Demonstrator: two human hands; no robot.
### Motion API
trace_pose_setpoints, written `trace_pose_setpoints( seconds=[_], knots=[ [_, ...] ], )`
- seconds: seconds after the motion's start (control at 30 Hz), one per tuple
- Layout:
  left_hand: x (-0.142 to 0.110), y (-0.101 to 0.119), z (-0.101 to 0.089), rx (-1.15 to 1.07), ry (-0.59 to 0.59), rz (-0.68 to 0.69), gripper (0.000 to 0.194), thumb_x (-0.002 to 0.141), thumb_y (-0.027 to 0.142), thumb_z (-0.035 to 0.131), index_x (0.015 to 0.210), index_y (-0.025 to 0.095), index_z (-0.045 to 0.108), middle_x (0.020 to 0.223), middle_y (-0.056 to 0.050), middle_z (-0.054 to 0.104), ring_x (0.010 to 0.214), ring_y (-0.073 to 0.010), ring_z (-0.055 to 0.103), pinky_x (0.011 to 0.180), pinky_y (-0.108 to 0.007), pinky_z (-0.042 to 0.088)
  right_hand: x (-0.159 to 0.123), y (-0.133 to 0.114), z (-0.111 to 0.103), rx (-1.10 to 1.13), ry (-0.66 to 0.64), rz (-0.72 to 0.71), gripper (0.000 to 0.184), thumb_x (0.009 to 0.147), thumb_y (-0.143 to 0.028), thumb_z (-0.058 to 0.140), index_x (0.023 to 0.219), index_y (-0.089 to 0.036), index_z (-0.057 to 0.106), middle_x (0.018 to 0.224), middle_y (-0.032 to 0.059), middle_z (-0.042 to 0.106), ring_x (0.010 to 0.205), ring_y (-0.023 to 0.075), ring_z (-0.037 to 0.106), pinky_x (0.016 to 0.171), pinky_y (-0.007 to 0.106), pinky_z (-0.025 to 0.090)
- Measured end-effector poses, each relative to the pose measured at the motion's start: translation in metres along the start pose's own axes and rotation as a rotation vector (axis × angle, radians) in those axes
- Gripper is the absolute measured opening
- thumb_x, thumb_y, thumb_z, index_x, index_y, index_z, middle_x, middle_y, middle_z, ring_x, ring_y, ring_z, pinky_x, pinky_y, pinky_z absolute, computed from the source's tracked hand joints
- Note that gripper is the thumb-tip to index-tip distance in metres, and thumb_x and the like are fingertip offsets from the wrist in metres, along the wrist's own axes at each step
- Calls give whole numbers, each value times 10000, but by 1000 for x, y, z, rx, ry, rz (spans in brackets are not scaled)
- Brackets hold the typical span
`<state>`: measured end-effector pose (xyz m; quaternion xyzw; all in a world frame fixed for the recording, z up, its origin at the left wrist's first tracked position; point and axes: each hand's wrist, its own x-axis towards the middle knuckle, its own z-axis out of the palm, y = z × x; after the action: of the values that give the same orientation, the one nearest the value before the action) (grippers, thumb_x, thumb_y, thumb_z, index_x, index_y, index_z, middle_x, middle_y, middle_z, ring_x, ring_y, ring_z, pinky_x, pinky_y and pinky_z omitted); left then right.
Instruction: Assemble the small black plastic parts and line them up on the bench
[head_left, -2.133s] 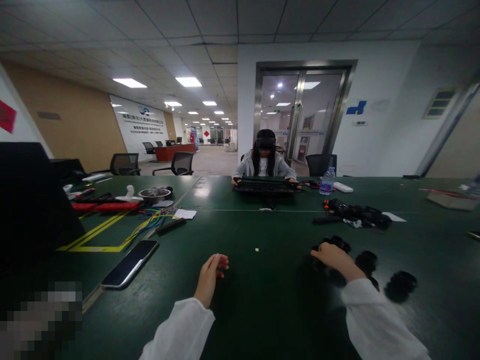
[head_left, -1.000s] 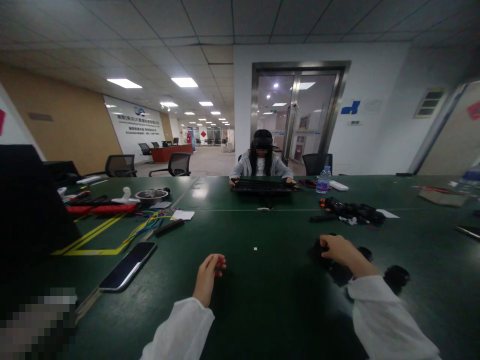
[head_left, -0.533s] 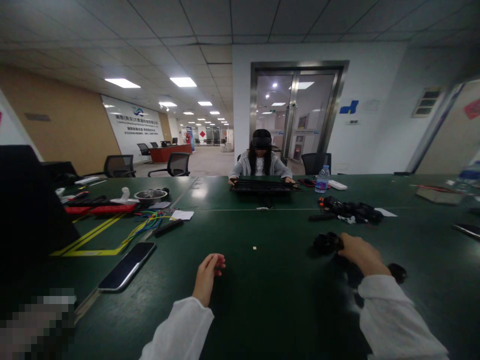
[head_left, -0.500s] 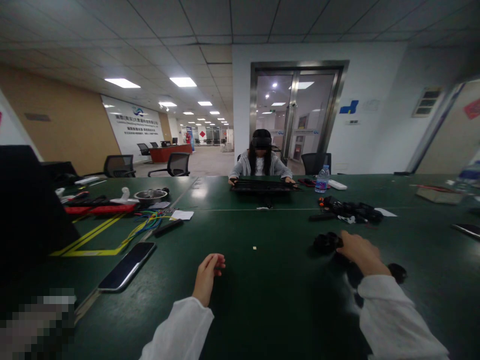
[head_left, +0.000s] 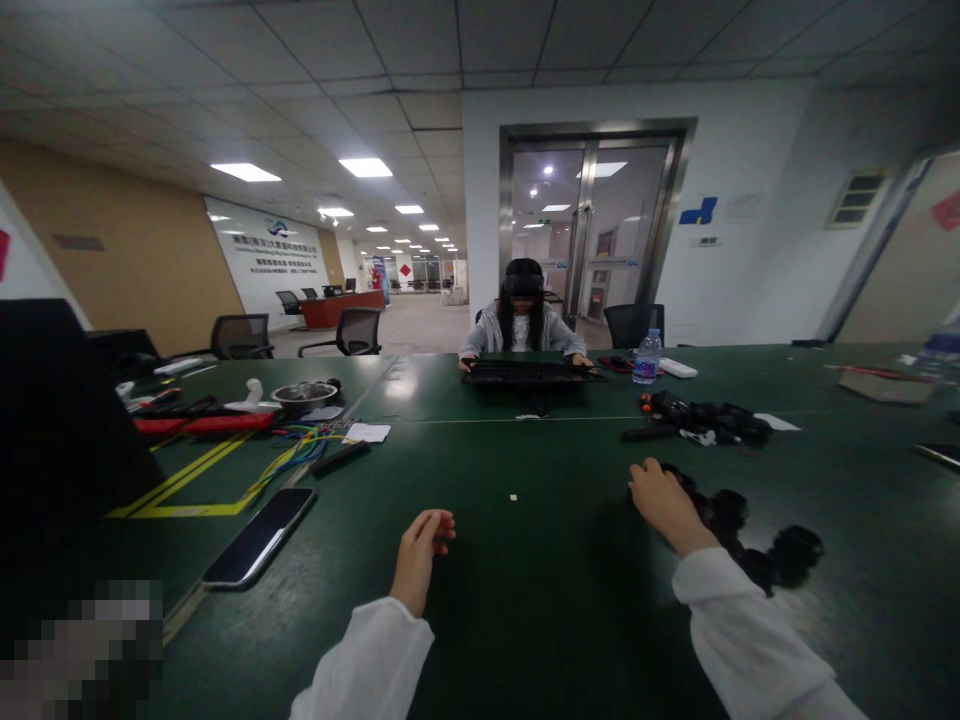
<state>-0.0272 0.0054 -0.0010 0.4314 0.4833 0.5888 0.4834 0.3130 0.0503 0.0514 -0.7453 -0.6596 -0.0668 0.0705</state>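
Observation:
My left hand (head_left: 425, 550) hovers over or rests at the green table with its fingers loosely bent and slightly apart, nothing visible between them. Farther right, my right hand (head_left: 666, 503) lies over the far end of a group of black, roundish parts. Its fingers are curled around a black cylindrical part (head_left: 682, 478), which shows just past the knuckles; the fingertips are partly hidden. More black round parts (head_left: 796, 552) lie beside my right wrist and sleeve, some partly covered by it. A tiny pale square (head_left: 513, 497) sits on the table between my hands.
A phone (head_left: 259, 537) lies left of my left hand, near coloured wires (head_left: 300, 450) and a metal bowl (head_left: 301, 394). Across the table (head_left: 480, 620), a person holds a black flat object (head_left: 529, 373). A water bottle (head_left: 646, 357) and black items (head_left: 705, 415) are at right.
My right hand has shifted left and slightly toward the far side, now covering part of the black piece it touched. More black parts show beside the wrist. The left hand is nearly still.

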Motion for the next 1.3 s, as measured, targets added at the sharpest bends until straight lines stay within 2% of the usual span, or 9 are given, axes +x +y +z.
trace_pose_setpoints(
  seconds=[0.17, 0.3, 0.37, 0.5, 0.57, 0.63, 0.87, 1.1, 1.3],
  knots=[
    [-1, 3, 1, 47, -35, 2, 257, 711, 396, 499, 762, 163, 593, 750, -29, 586, 672, -152, 556, 515, -220, 404, 3, -12, -5, 134, -84, -125, 217, 763, -175, 423, 924, -132, 563, 889, 135, 554, 828, 242, 550, 735, 357, 405],
    [-8, 11, 7, 277, -150, 25, 246, 706, 359, 520, 841, 164, 584, 808, -43, 585, 728, -173, 552, 567, -245, 413, -7, -45, -9, 276, -123, -272, 229, 775, -238, 422, 952, -210, 564, 956, 63, 564, 878, 188, 541, 785, 307, 403],
    [-12, 14, 10, 441, -258, 109, 265, 719, 335, 519, 927, 178, 565, 884, -45, 577, 800, -178, 542, 626, -257, 416, -19, -69, -9, 356, -130, -342, 247, 784, -291, 410, 984, -250, 548, 1000, 36, 552, 945, 183, 511, 795, 297, 407],
    [-16, 10, 13, 739, -411, 326, 389, 689, 324, 576, 1057, 219, 509, 1067, -59, 521, 969, -207, 472, 776, -315, 392, -48, -115, -3, 788, -187, -478, 217, 773, -287, 431, 940, -249, 564, 986, 37, 549, 940, 193, 508, 794, 326, 422],
    [-15, 6, 13, 846, -440, 389, 421, 650, 330, 619, 1044, 224, 518, 1068, -59, 521, 997, -227, 448, 836, -361, 356, -62, -133, 4, 1028, -320, -439, 202, 771, -290, 426, 923, -244, 551, 947, 34, 553, 809, 168, 556, 647, 278, 481],
    [-15, 4, 13, 899, -451, 395, 421, 626, 330, 642, 1018, 224, 534, 1014, -51, 541, 968, -234, 460, 832, -378, 355, -71, -143, 12, 1210, -396, -375, 200, 776, -286, 414, 914, -221, 544, 910, 29, 557, 740, 150, 569, 618, 273, 494],
    [-15, 2, 14, 778, -386, 362, 550, 633, 202, 635, 1146, 247, 443, 1033, -37, 464, 943, -194, 481, 836, -323, 378, -76, -139, 13, 1485, -508, -283, 272, 709, -261, 527, 971, -191, 542, 1003, 41, 545, 917, 197, 539, 740, 319, 485],
    [-15, 3, 12, 641, -312, 352, 403, 634, 100, 589, 1006, 214, 483, 979, -39, 499, 836, -185, 519, 682, -305, 452, -78, -138, 5, 1551, -502, -197, 315, 652, -238, 582, 960, -185, 549, 1008, 44, 563, 970, 216, 525, 814, 355, 446],
    [-16, 5, 12, 514, -309, 374, 381, 653, 82, 561, 1003, 219, 499, 1069, -51, 456, 826, -164, 536, 646, -273, 470, -78, -138, 4, 1609, -513, -181, 328, 638, -285, 605, 948, -192, 555, 1011, 49, 566, 972, 233, 523, 810, 380, 447]
  ],
)
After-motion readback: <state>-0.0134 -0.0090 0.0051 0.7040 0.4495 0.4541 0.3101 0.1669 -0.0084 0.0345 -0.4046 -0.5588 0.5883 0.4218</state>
